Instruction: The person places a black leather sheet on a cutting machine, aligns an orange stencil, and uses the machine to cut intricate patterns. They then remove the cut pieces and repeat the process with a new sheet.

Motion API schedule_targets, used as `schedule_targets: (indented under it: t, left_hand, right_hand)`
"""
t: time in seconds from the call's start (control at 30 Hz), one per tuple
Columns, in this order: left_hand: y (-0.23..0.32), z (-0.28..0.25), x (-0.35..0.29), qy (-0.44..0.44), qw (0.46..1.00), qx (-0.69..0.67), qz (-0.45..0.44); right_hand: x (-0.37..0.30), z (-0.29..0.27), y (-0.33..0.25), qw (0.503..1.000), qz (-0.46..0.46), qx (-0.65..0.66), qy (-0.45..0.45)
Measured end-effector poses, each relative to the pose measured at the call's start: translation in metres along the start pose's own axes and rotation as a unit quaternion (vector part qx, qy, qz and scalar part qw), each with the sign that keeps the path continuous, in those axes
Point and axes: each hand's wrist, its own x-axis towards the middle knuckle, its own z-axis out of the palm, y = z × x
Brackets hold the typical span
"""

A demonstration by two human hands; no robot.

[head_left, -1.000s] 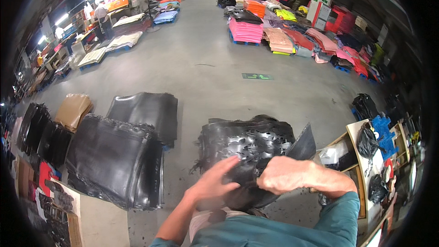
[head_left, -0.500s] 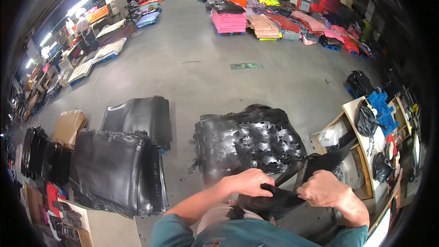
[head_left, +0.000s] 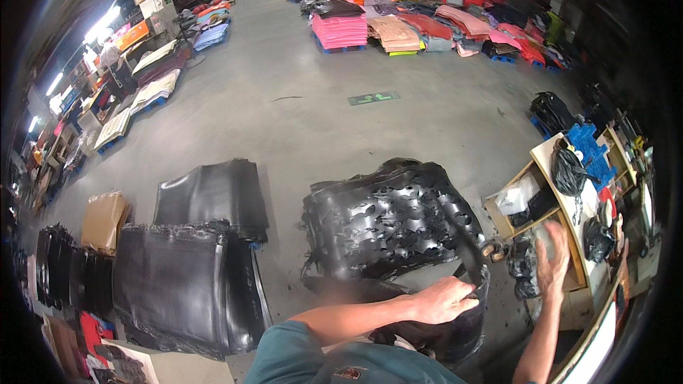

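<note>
– Grey concrete floor (head_left: 249, 117), big hall, coloured sheet stacks (head_left: 339, 31) far ahead of the left hand (head_left: 442, 301). What's close in?

– Biggest: smooth black stack (head_left: 171, 284), well left of that hand. Next, just ahead of it: perforated black stack (head_left: 391, 220), holes across the top, ragged edges.

– Other side?

– Wooden rack (head_left: 546, 160), beneath and beyond the right hand (head_left: 553, 259). Black plastic bag (head_left: 569, 172) on it, ahead of that hand.

– And the piece in work?

– Loose black sheet (head_left: 468, 331): at and below the left hand, bent over between perforated stack and body. Forearm hides part of it.

– Hands?

– Left: fist closed tight on the sheet's edge. Right: fingers extended, nothing visible in the palm, apart from the sheet. Slight blur.

– How far along?

– Partway, my read. Sheet looks mostly clear of the stack, but one strip runs near its right corner; can't tell if it's joined. Not released yet. Plenty of stack left, neither hand on it.
</note>
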Motion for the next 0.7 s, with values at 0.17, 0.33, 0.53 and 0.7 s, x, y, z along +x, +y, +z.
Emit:
schedule_targets:
  t: [0.17,0.33,0.53,0.7]
  left_hand:
    - [-0.006,-0.018,-0.016,0.094,0.995,-0.01,-0.01]
    - [0.028,-0.022,-0.01,0.057,0.988,-0.136,-0.054]
    - [0.06,-0.035,0.008,0.019,0.992,0.016,-0.126]
    - [0.027,-0.055,0.019,0.224,0.932,0.165,-0.231]
  right_hand:
    - [-0.182,0.081,0.106,0.923,0.357,0.066,-0.125]
    - [-0.289,0.138,0.071,0.661,0.642,0.363,-0.14]
    - [-0.266,0.137,0.059,0.737,0.547,0.382,-0.107]
    - [-0.253,0.075,0.122,0.772,0.494,0.385,0.107]
